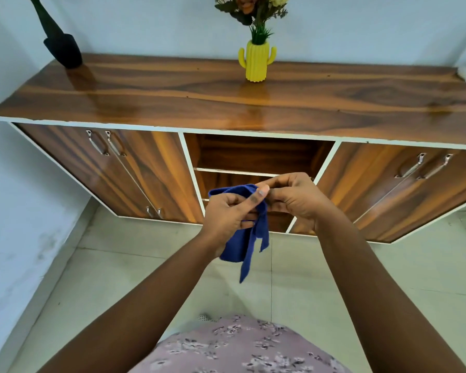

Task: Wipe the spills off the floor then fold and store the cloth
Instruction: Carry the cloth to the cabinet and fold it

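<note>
Far left on my feed: a black vase (62, 48) stands at the left end of the wooden cabinet (226, 103) top, against the pale wall. Below it, two cabinet doors w/ metal handles (105, 143) side by side. Moving right, my left hand (230, 215) is raised in front of the cabinet's open middle shelves (256, 154), fingers curled around a blue cloth (249, 239), thumb pressed onto its upper edge. The cloth is bunched, off the floor, part draped over the left fingers at top, the rest hanging below the hand in loose folds w/ one narrow tail trailing lowest. Just right of that, my right hand (293, 199) meets the left; thumb and forefinger pinch the cloth's top edge, other fingers curled in. Both hands touch approx at the fingertips. Above them on the cabinet top: a yellow cactus-shaped vase (257, 63) holding flowers. Further right, another pair of doors w/ handles. Pale tiled floor (105, 278) beneath, no spill that I can make out on the visible part. Bottom centre: floral-print garment (240, 345)
</note>
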